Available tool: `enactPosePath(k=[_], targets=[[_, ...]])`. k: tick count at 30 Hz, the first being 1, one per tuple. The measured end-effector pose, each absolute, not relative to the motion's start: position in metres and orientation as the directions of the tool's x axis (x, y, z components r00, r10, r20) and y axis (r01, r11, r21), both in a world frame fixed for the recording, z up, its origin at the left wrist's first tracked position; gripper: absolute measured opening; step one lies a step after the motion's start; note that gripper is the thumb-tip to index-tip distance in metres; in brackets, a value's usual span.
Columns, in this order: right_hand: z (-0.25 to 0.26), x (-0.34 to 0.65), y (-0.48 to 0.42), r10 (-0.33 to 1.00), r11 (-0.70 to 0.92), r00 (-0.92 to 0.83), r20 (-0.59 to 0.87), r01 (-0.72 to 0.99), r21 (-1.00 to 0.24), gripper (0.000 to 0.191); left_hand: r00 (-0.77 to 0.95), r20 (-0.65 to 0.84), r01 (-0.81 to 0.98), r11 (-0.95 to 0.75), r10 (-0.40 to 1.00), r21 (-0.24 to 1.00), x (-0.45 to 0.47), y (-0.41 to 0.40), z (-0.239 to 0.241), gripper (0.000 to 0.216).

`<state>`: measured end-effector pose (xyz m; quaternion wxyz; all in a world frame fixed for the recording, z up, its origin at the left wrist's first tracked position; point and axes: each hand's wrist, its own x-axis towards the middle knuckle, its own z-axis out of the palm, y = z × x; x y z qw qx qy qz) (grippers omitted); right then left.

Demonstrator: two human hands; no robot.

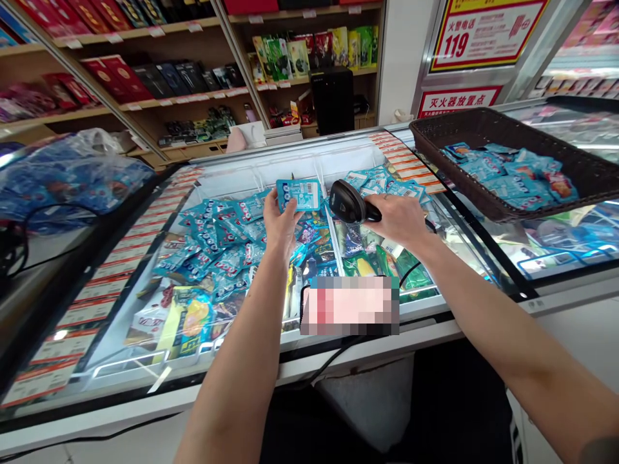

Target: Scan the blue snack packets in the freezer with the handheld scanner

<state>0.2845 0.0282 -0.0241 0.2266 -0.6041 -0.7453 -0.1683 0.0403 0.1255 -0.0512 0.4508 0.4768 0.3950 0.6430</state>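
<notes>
My left hand (281, 218) pinches a small blue snack packet (305, 195) by its left end, its barcode side turned up. Close to its right, my right hand (399, 219) is wrapped round the handle of a black barcode scanner (346, 202). The scanner's head points left towards the packet, with a small gap between them. Many like blue packets (220, 241) lie in a heap left of my left hand. Another pile of blue packets (372, 179) lies behind the scanner. The scanner's trigger is hidden by my fingers.
Under the packets is a glass-topped freezer (232, 171) with colourful ice-cream packs. A brown basket (438, 129) of blue packets stands at right. A phone-like blurred device (349, 306) lies at the front edge. Black cable (333, 354) runs there. A plastic-wrapped blue bundle (72, 180) sits at left.
</notes>
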Motion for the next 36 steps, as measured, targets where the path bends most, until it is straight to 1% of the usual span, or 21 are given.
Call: enactPosePath(k=[4,7,13,18,30,33,36], targets=[[-0.024,0.283,0.027,0.808,0.238,-0.180,0.562,0.971,-0.032,0.035,-0.112,0.290,-0.123,-0.303,0.950,0.945,0.042,0.123,-0.050,0.032],[-0.024,0.282,0.027,0.802,0.243,-0.181,0.569,0.969,-0.035,0.034,-0.114,0.303,-0.111,-0.315,0.946,0.943,0.044,0.123,-0.050,0.029],[-0.023,0.282,0.026,0.800,0.262,-0.192,0.569,0.964,-0.043,0.034,-0.100,0.263,-0.119,-0.274,0.960,0.954,0.049,0.116,-0.047,0.028],[-0.022,0.281,0.025,0.797,0.268,-0.197,0.571,0.963,-0.041,0.033,-0.104,0.271,-0.102,-0.281,0.957,0.954,0.052,0.114,-0.048,0.027],[-0.020,0.280,0.024,0.832,0.248,-0.193,0.520,0.968,-0.038,0.036,-0.116,0.271,-0.065,-0.279,0.956,0.958,0.052,0.116,-0.051,0.026],[-0.020,0.281,0.024,0.833,0.244,-0.190,0.520,0.969,-0.037,0.037,-0.118,0.279,-0.039,-0.285,0.953,0.958,0.052,0.117,-0.052,0.025],[-0.021,0.281,0.025,0.822,0.247,-0.193,0.535,0.969,-0.030,0.035,-0.138,0.317,0.025,-0.316,0.938,0.948,0.049,0.120,-0.055,0.026]])
